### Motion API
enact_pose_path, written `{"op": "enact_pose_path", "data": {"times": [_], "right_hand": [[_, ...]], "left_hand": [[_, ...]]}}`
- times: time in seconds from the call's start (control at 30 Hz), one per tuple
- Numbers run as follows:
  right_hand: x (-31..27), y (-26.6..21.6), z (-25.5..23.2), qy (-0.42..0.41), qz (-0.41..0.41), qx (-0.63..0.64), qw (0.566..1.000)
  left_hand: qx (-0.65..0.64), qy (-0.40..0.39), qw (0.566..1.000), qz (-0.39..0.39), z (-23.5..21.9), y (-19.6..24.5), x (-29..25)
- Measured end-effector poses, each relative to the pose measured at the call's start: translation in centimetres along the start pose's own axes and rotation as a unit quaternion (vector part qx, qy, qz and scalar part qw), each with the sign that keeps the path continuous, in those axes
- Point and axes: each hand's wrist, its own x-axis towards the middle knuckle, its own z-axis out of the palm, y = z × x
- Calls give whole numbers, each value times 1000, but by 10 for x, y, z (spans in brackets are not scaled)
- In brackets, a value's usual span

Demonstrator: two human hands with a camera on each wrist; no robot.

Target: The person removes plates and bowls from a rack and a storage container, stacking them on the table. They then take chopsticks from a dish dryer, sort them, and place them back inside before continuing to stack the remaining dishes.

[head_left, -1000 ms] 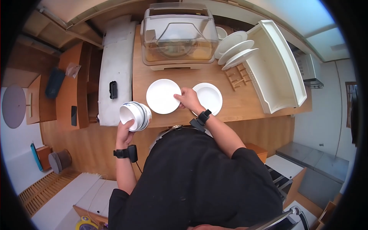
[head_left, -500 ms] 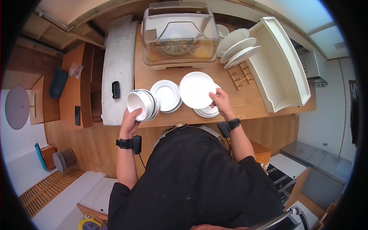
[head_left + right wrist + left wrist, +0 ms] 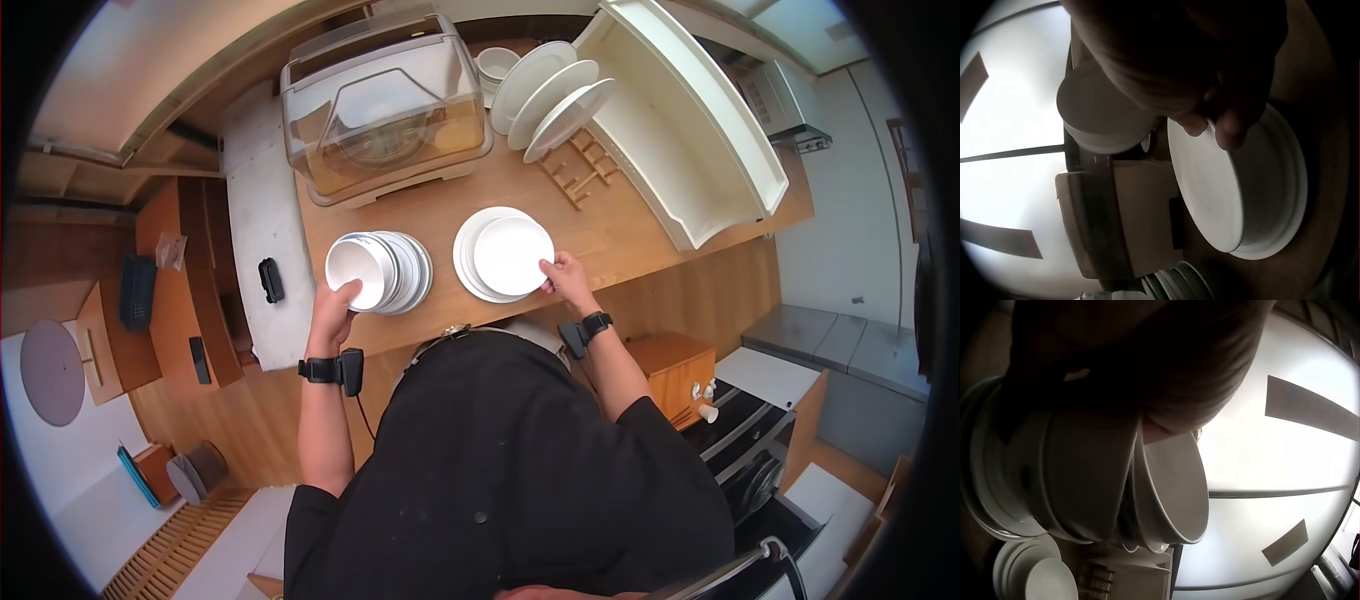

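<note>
My left hand (image 3: 333,314) grips a tilted stack of white bowls (image 3: 357,272), thumb inside the front bowl; in the left wrist view the nested bowls (image 3: 1175,481) fill the middle. Behind them a pile of plates (image 3: 423,275) shows at its right edge. With thumb and fingers my right hand (image 3: 570,283) pinches the edge of a white plate (image 3: 513,256) over another plate pile (image 3: 468,262). The right wrist view shows this plate (image 3: 1200,181) at an angle over the plates beneath (image 3: 1282,187); whether they touch I cannot tell.
A clear-lidded box (image 3: 385,130) stands at the table's back left. Several plates (image 3: 560,100) stand upright by a wooden rack (image 3: 580,170), with small bowls (image 3: 496,64) behind. A cream tray (image 3: 670,130) lies at the right, and a black object (image 3: 270,281) at the left.
The right hand has carried its plate from the left pile over to the right one. The left hand keeps the bowls, now in front of the left plate pile. The head view has turned.
</note>
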Motion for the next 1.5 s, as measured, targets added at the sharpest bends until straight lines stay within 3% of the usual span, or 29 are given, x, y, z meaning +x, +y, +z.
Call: {"op": "enact_pose_path", "data": {"times": [0.1, 0.27, 0.4, 0.5, 0.6, 0.7, 0.8, 0.87, 0.97, 1.0, 1.1, 1.2, 1.3, 1.43, 1.5], "right_hand": [[4, 2, 10, 10, 17, 16, 1000], [11, 7, 13, 44, 22, -146, 988], [26, 30, 6, 60, -74, -332, 938], [21, 18, 9, 83, -124, -445, 883], [3, -27, 25, 127, -82, -505, 850], [-3, -61, 39, 97, -157, -463, 867], [-6, -92, 73, -21, -197, -324, 925], [-5, -103, 105, -139, -158, -236, 949], [6, -98, 148, -233, -170, -207, 935], [15, -93, 159, -267, -115, -166, 942], [46, -75, 180, -357, 70, -28, 931], [51, -69, 189, -358, 69, -34, 931], [44, -73, 197, -396, 56, -7, 916], [49, -55, 217, -346, 119, 86, 927], [44, -62, 215, -357, 79, 85, 927]], "left_hand": [[28, 0, 1000, 9, 2, -3, 4], [66, 10, 997, 28, 7, -6, 7], [71, 22, 997, 28, 12, -4, 7], [95, 21, 995, 15, 10, -4, 8], [142, 47, 988, 48, 11, -6, 8], [205, 63, 974, 71, 13, -4, 4], [230, 63, 967, 85, 14, 1, 0], [187, 58, 978, 77, 4, -4, 4], [117, 62, 986, 103, -5, -10, 8], [92, 66, 987, 117, -8, -11, 8], [-133, 65, 988, 45, -28, -23, 12], [-146, 52, 987, -43, -49, -57, 36], [-221, -8, 973, -71, -20, -50, 37], [-144, -14, 989, -35, -23, -69, 55], [-142, -4, 989, -39, -35, -84, 60]]}}
